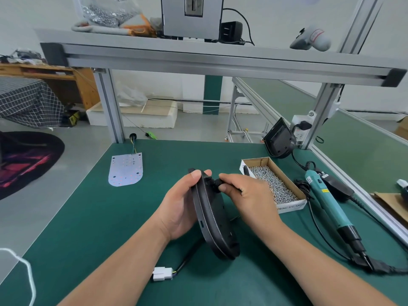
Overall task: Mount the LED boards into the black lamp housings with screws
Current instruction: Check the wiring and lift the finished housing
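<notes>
Head: housing [212, 219] between left hand [180, 203], right hand [246, 193]

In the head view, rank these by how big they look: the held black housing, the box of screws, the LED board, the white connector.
1 and 2, unranked: box of screws and held black housing. They look about alike, and the housing is nearer and turned edge-on.
3. LED board
4. white connector

A lamp housing [212, 217] stands on edge at the middle of the desk [110, 228], between my left grip [183, 206] and my right grip [242, 193]. The LED board [126, 170] lies behind it to the left. The screw box [273, 186] sits to the right, with the electric screwdriver [326, 204] further right. A second housing [279, 140] leans behind the box. A connector [162, 273] lies in front.
</notes>
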`<state>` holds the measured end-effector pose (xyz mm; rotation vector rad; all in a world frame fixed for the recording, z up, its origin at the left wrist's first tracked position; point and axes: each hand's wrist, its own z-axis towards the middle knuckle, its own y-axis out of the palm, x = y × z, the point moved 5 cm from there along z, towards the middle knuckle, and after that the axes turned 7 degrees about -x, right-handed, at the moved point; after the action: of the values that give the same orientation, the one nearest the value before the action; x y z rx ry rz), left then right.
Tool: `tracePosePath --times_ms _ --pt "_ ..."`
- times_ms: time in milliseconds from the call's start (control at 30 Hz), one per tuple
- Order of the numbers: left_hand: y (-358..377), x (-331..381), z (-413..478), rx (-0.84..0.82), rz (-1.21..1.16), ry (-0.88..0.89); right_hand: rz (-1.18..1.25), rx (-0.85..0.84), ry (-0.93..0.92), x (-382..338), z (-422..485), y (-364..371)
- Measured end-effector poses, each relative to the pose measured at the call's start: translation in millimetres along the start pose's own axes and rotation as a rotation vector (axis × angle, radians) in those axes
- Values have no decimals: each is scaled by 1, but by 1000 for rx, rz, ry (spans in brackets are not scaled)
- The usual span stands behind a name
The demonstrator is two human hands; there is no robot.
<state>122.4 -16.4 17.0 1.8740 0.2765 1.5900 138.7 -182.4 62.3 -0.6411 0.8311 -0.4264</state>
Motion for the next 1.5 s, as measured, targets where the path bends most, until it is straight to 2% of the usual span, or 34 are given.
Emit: tracePosePath --times_ms 67,167,267,333,500,567,633,767,933,1100,1500 --pt "-2 0 0 8 -10 -2 -101 -16 -15 -4 0 4" --pt "-3 0 1 -6 -6 15 -12 -29 -68 -10 1 3" --pt "-1 0 1 -56 -11 45 -108 79 -157 -11 -2 2" --pt "-1 0 2 -45 -15 69 -159 125 -107 -8 -4 -2" --pt "-5 4 2 0 58 111 134 -104 -51 -12 -7 -13" --pt "-5 7 2 4 109 119 143 -120 -22 -12 -8 -19" --pt "-5 7 1 -16 164 120 148 -206 17 -11 -9 -18" --pt "-4 7 -2 -57 261 109 352 -376 82 -10 -11 -12" --pt "-3 8 -3 -75 319 102 365 -507 25 -15 -10 -18" --pt "-1 9 -4 -90 338 109 388 -491 127 -6 -12 -18" --pt "1 9 -3 -81 337 110 362 -515 2 -14 -6 -16"
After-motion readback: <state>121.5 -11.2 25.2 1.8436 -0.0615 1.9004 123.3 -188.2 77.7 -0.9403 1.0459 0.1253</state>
